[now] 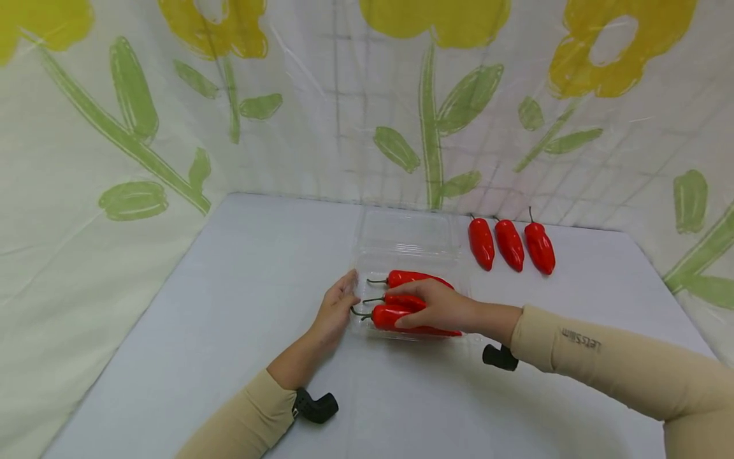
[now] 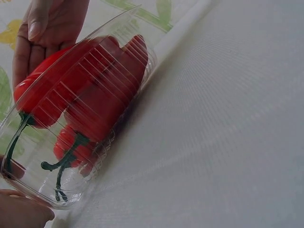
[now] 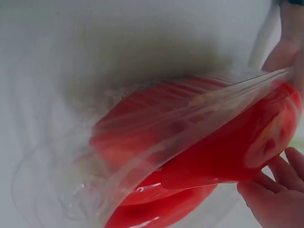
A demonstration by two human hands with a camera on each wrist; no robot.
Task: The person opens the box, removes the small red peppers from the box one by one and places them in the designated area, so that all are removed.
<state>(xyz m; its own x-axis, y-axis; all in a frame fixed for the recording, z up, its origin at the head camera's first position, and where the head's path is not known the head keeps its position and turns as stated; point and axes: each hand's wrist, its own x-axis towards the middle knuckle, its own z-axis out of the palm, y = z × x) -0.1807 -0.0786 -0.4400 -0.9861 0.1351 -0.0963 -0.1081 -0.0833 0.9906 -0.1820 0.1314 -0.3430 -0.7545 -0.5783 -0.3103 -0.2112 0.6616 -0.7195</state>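
Observation:
A transparent plastic box (image 1: 367, 328) stands on the table with its lid (image 1: 407, 229) folded back behind it. Several red chili peppers (image 1: 415, 319) with green stems lie side by side in it, stems to the left. My left hand (image 1: 335, 312) grips the box's left end, thumb and fingers on either side of the wall. Over the peppers is my right hand (image 1: 438, 306), fingers spread across the nearer ones. From the left wrist, the right thumb looks raised off the pepper (image 2: 66, 71); the right wrist view has fingertips (image 3: 285, 175) against a pepper (image 3: 237, 142).
Three more red chili peppers (image 1: 510, 245) lie in a row at the back right of the white table (image 1: 258, 255), right of the lid. A curtain (image 1: 321, 127) with printed yellow flowers hangs behind the table's back edge.

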